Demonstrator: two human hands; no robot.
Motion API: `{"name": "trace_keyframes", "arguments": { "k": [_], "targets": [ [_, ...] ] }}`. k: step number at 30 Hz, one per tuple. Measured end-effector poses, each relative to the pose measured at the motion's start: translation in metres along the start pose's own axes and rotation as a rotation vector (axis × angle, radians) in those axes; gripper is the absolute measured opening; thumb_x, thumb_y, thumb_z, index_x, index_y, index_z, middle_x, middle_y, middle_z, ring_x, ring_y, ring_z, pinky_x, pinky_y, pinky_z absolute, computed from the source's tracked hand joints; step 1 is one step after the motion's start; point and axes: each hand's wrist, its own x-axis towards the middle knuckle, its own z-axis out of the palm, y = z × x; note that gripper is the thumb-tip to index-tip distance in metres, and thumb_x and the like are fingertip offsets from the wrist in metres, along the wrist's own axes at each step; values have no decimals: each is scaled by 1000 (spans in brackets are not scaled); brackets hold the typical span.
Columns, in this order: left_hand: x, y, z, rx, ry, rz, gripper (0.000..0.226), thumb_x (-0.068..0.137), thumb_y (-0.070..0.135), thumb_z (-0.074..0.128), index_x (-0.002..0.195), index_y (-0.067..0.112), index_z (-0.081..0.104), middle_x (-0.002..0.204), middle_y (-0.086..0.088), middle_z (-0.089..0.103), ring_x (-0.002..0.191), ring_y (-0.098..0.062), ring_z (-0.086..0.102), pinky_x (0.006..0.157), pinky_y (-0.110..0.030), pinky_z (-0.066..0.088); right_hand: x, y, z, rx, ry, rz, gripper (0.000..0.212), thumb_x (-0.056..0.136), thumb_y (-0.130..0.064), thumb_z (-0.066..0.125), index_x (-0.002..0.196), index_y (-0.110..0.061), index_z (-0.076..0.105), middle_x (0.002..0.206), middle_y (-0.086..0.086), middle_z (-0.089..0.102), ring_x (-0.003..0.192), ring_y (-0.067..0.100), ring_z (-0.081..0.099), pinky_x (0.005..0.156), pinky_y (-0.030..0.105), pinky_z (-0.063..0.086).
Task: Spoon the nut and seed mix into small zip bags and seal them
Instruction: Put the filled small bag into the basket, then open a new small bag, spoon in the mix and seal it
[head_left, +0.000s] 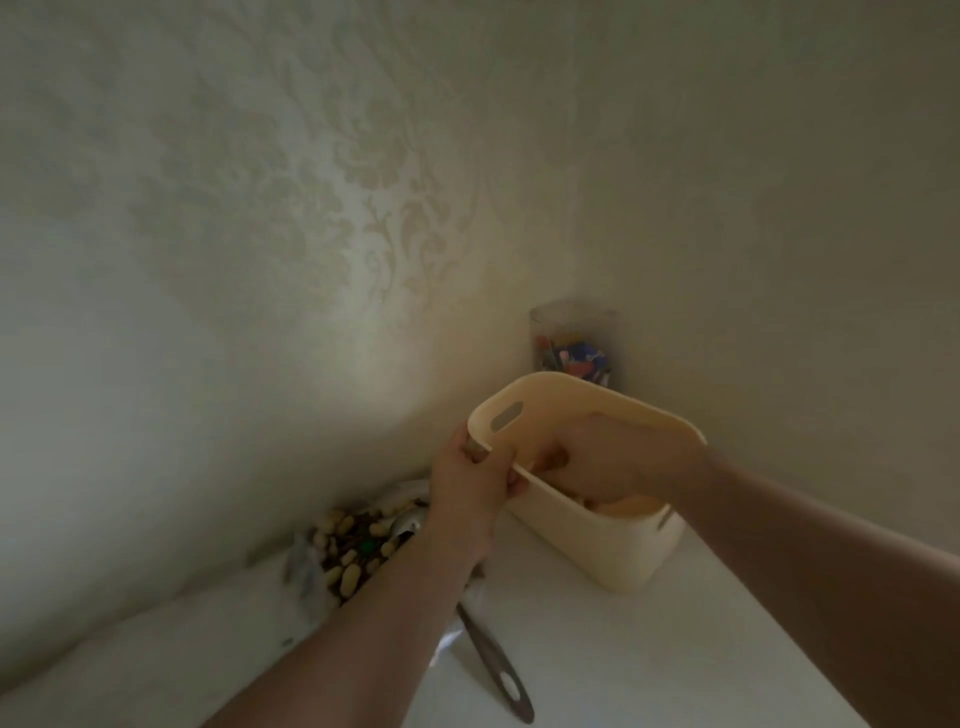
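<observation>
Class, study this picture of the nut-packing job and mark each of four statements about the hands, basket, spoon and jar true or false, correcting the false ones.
1. The left hand holds the cream basket by its rim. True.
2. The right hand rests flat on the table. False: it reaches inside the basket.
3. The spoon is lifted in a grip. False: neither hand holds it.
4. A clear jar stands behind the basket. True.

Two bare forearms, no sleeves, left hand (470, 486), right hand (605, 457).
</observation>
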Motion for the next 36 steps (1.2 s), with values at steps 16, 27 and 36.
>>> {"name": "trace_keyframes", "arguments": {
  "k": [16,27,36],
  "targets": [
    [-51,31,-200,1006,-117,229,25,91,12,70,101,34,78,100,18,74,90,10,65,83,-15,50,23,-106,101,233,514,-396,13,97,-30,68,91,-24,78,76,-13,66,70,-1,59,62,16,48],
    [-79,8,-301,1505,-255,161,31,78,38,81,101,47,64,110,21,52,108,5,45,89,-13,41,46,-107,147,278,572,-507,11,96,-28,70,87,-26,75,76,-13,66,70,1,58,59,24,45],
    [-80,8,-303,1461,-165,304,37,78,32,79,109,44,62,107,26,59,104,8,53,91,-15,43,38,-99,152,305,552,-475,7,95,-27,72,92,-25,78,81,-10,70,75,4,61,66,31,53]
  ]
}}
